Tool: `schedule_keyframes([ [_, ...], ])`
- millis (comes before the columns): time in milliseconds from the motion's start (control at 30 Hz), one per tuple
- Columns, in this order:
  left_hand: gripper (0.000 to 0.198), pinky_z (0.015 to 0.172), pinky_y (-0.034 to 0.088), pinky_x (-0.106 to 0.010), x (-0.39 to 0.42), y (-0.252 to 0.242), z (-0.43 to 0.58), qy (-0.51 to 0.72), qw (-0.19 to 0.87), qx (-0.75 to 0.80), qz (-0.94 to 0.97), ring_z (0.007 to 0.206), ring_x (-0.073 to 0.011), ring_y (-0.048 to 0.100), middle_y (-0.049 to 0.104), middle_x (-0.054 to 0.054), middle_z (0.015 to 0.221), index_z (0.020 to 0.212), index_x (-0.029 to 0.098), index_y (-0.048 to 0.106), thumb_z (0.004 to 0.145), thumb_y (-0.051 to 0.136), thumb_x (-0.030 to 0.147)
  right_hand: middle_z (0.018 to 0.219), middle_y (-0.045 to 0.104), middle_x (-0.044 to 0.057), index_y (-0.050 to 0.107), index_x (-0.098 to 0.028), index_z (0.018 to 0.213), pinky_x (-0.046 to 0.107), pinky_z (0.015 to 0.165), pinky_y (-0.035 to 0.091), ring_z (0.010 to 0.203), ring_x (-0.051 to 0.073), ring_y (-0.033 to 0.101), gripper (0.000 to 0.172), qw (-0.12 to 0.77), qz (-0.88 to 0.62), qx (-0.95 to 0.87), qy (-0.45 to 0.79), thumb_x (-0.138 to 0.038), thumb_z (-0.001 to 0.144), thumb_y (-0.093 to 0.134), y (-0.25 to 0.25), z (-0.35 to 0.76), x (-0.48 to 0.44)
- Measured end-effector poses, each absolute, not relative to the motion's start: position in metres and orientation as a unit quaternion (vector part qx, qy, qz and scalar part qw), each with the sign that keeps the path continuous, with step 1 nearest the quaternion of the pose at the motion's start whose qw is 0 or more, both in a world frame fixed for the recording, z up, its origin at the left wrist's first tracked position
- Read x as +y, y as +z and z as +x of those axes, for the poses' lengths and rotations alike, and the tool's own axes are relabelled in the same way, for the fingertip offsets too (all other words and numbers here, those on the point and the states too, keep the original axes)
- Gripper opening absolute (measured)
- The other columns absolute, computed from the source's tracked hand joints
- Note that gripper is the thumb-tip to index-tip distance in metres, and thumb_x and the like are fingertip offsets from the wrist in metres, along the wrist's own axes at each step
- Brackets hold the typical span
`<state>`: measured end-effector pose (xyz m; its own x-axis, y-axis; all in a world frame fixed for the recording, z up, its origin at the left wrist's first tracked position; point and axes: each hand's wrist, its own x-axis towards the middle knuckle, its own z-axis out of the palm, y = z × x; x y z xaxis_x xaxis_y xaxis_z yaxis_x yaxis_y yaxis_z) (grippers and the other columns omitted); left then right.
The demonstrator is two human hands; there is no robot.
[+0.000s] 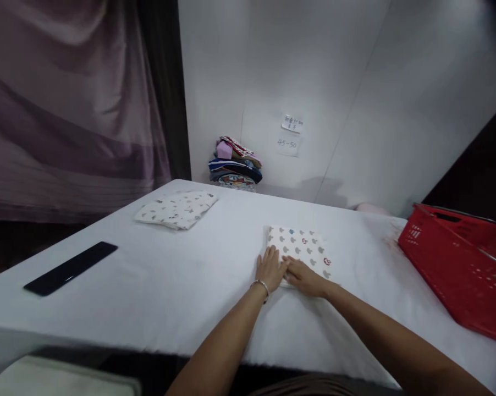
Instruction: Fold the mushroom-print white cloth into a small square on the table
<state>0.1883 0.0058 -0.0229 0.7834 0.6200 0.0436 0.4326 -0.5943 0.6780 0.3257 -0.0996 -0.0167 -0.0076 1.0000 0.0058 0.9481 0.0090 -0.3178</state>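
A folded white cloth (313, 248) with grey, red and blue animal-head prints lies on the white-covered table. Over its near left part rests my left hand (269, 268), palm down with fingers stretched out flat; a bracelet circles that wrist. Close against it, my right hand (306, 278) is closed at the cloth's near edge, its fingertips touching the left hand. The exact grip of the right fingers is partly hidden. To the left on the table, a second folded white cloth (177, 210) with small dark prints lies apart from both hands.
A long black flat object (71, 268) lies at the table's left. A red plastic basket (450, 264) stands at the right edge. Beyond the far edge is a stack of folded clothes (235, 165) by the wall. Paper notes (289, 136) hang there, and a curtain (66, 99) hangs left.
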Motion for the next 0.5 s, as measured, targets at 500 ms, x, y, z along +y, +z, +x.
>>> schedule_keyframes([
  [500,0.057,0.127,0.011,-0.054,0.008,-0.026,0.185,0.073,0.298,0.320,0.896,0.158,-0.0253,0.008,0.015,-0.009,0.170,0.156,0.021,0.035,0.101,0.035,0.038,0.159,0.038,0.024,0.054,-0.007,0.144,0.055,0.118,0.034,0.152,0.037,0.026,0.066,0.220,-0.858,-0.464,0.003,-0.051,0.095,0.044,-0.047,0.405,-0.109],
])
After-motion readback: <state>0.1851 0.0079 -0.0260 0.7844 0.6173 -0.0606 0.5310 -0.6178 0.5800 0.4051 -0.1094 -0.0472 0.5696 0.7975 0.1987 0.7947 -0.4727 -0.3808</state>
